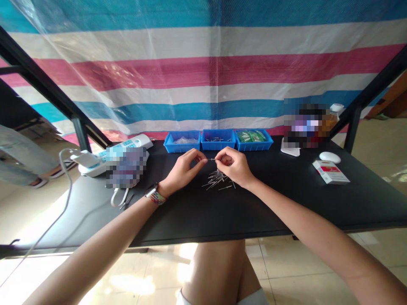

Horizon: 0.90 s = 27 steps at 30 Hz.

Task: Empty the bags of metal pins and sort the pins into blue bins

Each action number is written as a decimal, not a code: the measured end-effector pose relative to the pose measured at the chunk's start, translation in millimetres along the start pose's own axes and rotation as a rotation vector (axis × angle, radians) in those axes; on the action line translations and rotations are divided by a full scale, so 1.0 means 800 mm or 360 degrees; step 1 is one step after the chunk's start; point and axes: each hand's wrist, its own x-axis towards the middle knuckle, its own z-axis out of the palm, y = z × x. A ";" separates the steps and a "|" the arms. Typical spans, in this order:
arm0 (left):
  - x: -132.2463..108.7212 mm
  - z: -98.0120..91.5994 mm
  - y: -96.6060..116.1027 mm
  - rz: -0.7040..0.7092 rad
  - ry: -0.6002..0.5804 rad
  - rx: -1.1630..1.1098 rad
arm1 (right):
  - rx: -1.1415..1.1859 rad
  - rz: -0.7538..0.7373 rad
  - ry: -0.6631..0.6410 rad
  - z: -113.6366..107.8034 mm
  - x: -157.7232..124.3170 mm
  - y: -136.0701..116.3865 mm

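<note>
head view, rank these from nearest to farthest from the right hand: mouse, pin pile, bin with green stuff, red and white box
From the right hand, which pinches a pin together with the left hand:
1. pin pile, just below it.
2. green bin, behind it, rightmost of three.
3. mouse and box, far right; too close to call.

Just one cam, head-mounted, looking forward and down at the black table (286, 203) from close up. The left hand (182, 171) and right hand (233, 167) sit mid-frame, striped tarp (203, 63) behind.
</note>
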 end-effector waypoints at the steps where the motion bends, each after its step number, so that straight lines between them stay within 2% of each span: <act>1: -0.001 0.002 -0.003 -0.0025 -0.0037 -0.0014 | -0.0072 -0.0068 0.0020 -0.002 0.002 -0.001; 4: -0.003 0.007 -0.009 -0.0026 -0.0196 0.0007 | -0.0288 -0.0202 0.0165 -0.009 0.011 0.002; 7: -0.004 0.008 -0.008 0.0062 -0.0408 0.0115 | -0.0484 -0.0171 0.0418 -0.023 0.029 0.017; 9: -0.004 0.008 -0.004 0.0119 -0.0503 0.0160 | -0.0605 -0.0125 0.0505 -0.035 0.042 0.031; 13: -0.004 0.009 0.006 0.0169 -0.0563 0.0196 | -0.0823 -0.0123 0.0323 -0.057 0.053 0.053; 18: -0.005 0.012 0.010 0.0172 -0.0554 0.0188 | -0.0877 -0.0256 0.0279 -0.061 0.046 0.044; 20: -0.005 0.012 0.008 0.0172 -0.0546 0.0192 | -0.0832 -0.0242 0.0115 -0.057 0.041 0.037; 24: -0.005 0.013 0.005 0.0180 -0.0546 0.0195 | -0.0803 -0.0041 -0.0293 -0.048 0.031 0.035; 27: -0.005 0.014 0.003 0.0190 -0.0541 0.0186 | -0.0851 0.0051 -0.0424 -0.045 0.026 0.040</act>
